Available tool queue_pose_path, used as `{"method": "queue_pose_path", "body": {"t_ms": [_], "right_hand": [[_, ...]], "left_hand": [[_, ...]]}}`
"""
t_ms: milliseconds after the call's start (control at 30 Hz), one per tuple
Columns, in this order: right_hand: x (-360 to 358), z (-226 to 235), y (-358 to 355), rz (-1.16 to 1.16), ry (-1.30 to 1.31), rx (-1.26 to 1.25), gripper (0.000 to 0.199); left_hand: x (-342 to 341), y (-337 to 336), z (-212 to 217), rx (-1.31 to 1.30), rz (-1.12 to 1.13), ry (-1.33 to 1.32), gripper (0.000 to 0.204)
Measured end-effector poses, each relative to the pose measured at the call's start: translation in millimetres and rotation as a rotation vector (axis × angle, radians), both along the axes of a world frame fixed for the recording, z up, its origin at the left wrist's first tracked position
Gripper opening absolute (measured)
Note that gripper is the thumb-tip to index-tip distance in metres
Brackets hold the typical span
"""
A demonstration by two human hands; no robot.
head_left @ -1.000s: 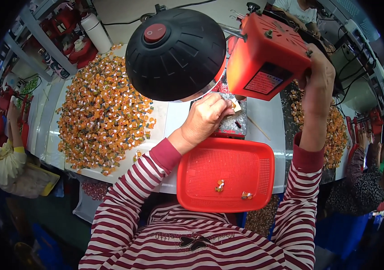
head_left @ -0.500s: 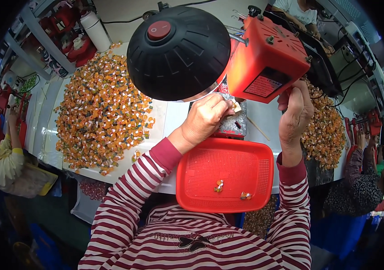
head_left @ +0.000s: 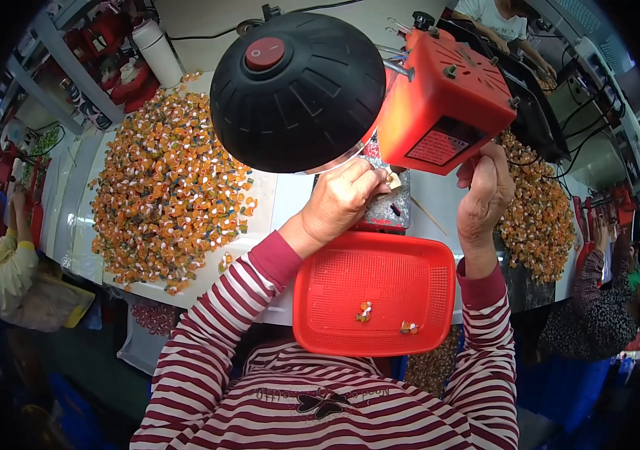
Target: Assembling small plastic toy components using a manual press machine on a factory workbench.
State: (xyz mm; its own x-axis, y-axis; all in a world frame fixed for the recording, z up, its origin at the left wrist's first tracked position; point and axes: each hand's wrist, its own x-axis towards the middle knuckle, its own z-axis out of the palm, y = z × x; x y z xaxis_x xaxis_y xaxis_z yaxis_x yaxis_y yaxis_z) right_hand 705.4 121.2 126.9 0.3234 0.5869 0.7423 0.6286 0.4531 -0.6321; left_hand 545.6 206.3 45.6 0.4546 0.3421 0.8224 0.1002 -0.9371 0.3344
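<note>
My left hand (head_left: 344, 196) pinches a small pale piece (head_left: 393, 180) on a grey metal plate (head_left: 391, 210) under a black lamp shade (head_left: 297, 90). My right hand (head_left: 485, 191) hangs just below an orange machine (head_left: 443, 101), fingers curled, holding nothing that I can see. In front of me lies a red mesh tray (head_left: 376, 292) with two small orange pieces (head_left: 365, 311) in it.
A large heap of small orange pieces (head_left: 166, 187) covers the white table to the left. Another heap (head_left: 537, 217) lies at the right. A white bottle (head_left: 158, 49) stands at the back left. Other people sit at the left (head_left: 8, 259) and right (head_left: 605, 300) edges.
My right hand has come down from the side of the orange machine to just under it. The left hand has stayed at the plate.
</note>
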Motion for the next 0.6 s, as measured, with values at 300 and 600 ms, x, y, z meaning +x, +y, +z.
{"method": "queue_pose_path", "body": {"t_ms": [300,600], "right_hand": [[8.6,-34.3,2.5,-0.018,-0.157,0.025,0.018],[11.7,-19.2,-7.1,0.037,-0.235,0.09,0.02]], "left_hand": [[-3.0,-0.9,-0.5,-0.013,-0.008,-0.005,0.021],[-0.8,-13.8,7.1,-0.003,0.027,0.0,0.018]]}}
